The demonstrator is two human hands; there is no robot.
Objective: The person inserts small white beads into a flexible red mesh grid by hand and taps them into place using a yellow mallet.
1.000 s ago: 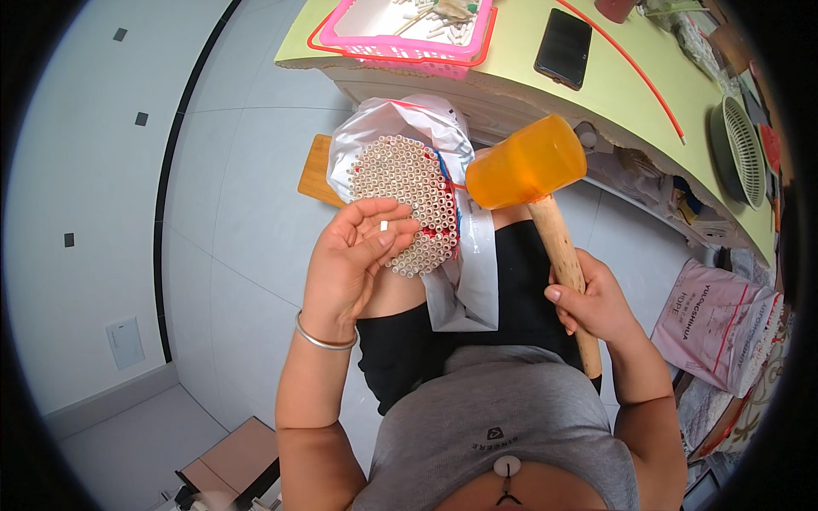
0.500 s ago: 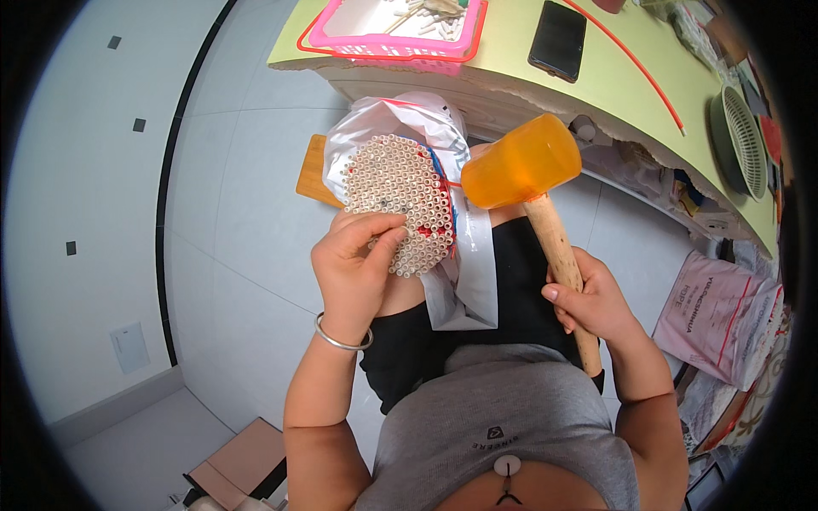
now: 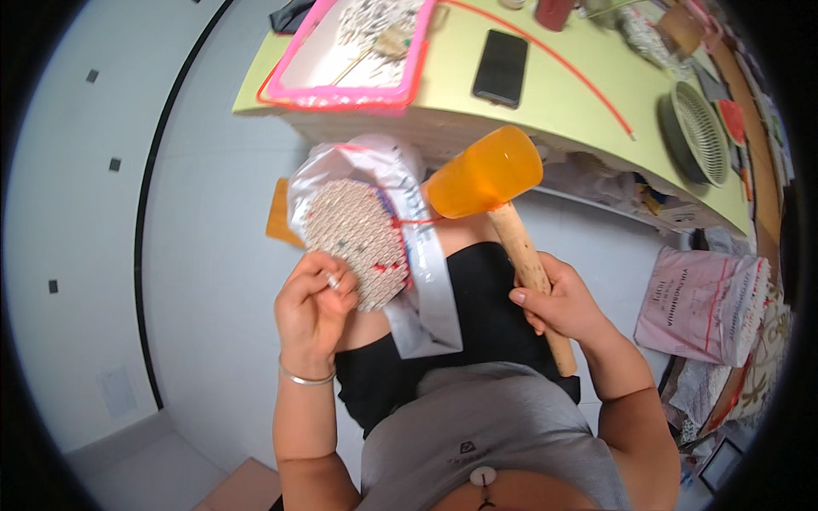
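My right hand (image 3: 558, 298) is wrapped round the wooden handle of a mallet (image 3: 487, 173) with a translucent orange head, held up over my lap. At the near left edge of a tightly packed bundle of short pale tubes (image 3: 351, 226), my left hand (image 3: 313, 298) has its fingers curled in. A small white tube (image 3: 332, 279) shows pinched at its fingertips. The bundle's open tube ends face up, and a few red pieces show among them. Around its far side and right lies a white plastic bag (image 3: 434, 311), which hangs over my thigh.
On the pale green table (image 3: 588, 140) stand a pink basket (image 3: 281, 72) of small white pieces, a black phone (image 3: 501, 68), a red rod (image 3: 554, 53) and a grey strainer bowl (image 3: 697, 136). A pink sack (image 3: 694, 307) is at the right.
The view has shifted, showing more of the table and basket. My left hand has drawn back from the bundle's top and turned, showing the small white tube. My right hand still holds the mallet.
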